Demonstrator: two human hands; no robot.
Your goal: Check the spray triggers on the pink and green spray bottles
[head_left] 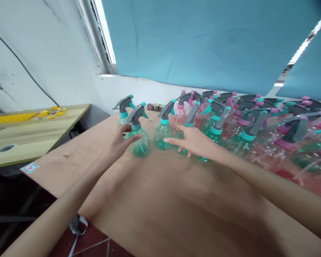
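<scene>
Head view: left hand (119, 141) and right hand (196, 141) hold fingers (133, 139) apart beside green bottles (160, 138).

One left hand (124, 138) and one right hand (194, 140), one brown table (160, 203) and one pale table (42, 134). Three green spray bottles (142, 150) stand at the left; beyond them, over ten more pink and green bottles (248, 136) overlap, too crowded for an exact count.

Daylight glares through window gaps (107, 43) at eleven and two o'clock; soft shadows dim the brown tabletop (160, 203) toward five (trigger-spray bottles (269, 155) at three smear slightly).
</scene>
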